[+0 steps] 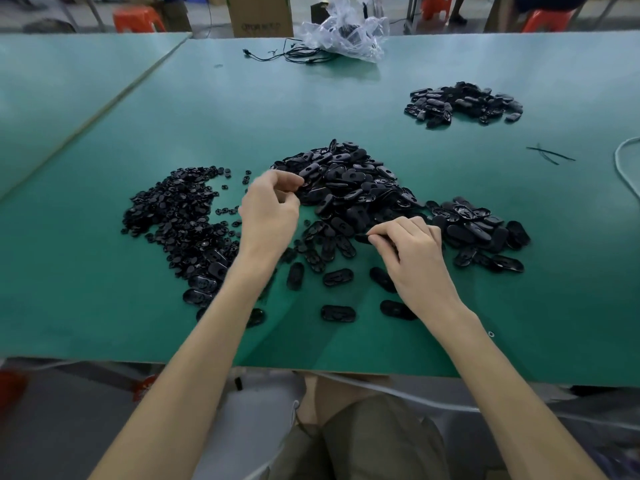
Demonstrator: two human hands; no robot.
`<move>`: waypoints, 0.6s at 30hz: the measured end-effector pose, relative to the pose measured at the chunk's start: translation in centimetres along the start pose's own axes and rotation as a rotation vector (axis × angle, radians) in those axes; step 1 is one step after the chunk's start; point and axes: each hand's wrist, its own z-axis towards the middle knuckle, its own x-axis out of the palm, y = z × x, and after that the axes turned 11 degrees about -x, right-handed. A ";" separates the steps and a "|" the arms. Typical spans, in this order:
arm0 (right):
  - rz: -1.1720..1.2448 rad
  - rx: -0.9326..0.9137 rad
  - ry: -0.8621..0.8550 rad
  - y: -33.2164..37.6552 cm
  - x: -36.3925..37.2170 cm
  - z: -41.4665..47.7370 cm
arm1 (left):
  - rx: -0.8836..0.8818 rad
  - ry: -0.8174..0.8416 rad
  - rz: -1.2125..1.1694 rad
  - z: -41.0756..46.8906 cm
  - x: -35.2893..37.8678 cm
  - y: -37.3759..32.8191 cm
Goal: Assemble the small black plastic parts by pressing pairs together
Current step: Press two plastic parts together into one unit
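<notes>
A big heap of black oval plastic shells (pixel 349 181) lies mid-table on the green mat (pixel 104 306). Left of it spreads a pile of small round black parts (pixel 180 216). My left hand (pixel 270 209) hovers at the heap's left edge with fingers curled, fingertips at an oval shell; whether it grips one is unclear. My right hand (pixel 412 251) is curled low over the heap's near edge and pinches a black oval part (pixel 362 238) between thumb and fingers. Several single oval shells (pixel 337 312) lie scattered near me between my forearms.
A smaller pile of black pieces (pixel 464 103) sits far right. A crumpled clear plastic bag (pixel 346 32) and thin black cables (pixel 287 55) lie at the far edge. A white cord (pixel 623 168) runs along the right side. Cardboard boxes and orange stools stand beyond the table.
</notes>
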 end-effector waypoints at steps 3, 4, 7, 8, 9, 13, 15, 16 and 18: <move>0.005 -0.006 -0.006 -0.2 0.2 0.0 | 0.008 -0.145 0.415 2.6 -2.0 1.8; 0.010 -0.006 -0.006 -0.2 0.2 0.0 | -0.028 -0.169 0.544 3.4 -2.6 2.6; 0.026 -0.001 -0.007 -0.2 0.1 -0.1 | -0.229 -0.127 0.766 4.9 -4.2 5.1; 0.022 -0.001 -0.004 -0.2 0.1 -0.1 | -0.287 -0.096 0.786 5.2 -4.4 5.8; 0.016 -0.003 0.001 -0.3 0.2 -0.2 | -0.332 -0.063 0.788 5.4 -4.5 6.4; 0.005 -0.009 0.021 -0.2 0.2 -0.1 | -0.326 -0.031 0.774 5.8 -4.5 7.3; 0.004 -0.008 0.023 -0.1 0.1 -0.1 | -0.258 -0.045 0.761 5.8 -4.3 7.2; 0.004 -0.007 0.023 -0.1 0.1 -0.2 | -0.229 -0.049 0.753 5.7 -4.0 7.1; 0.003 -0.007 0.018 -0.2 0.0 -0.2 | -0.184 -0.058 0.735 5.6 -3.7 7.0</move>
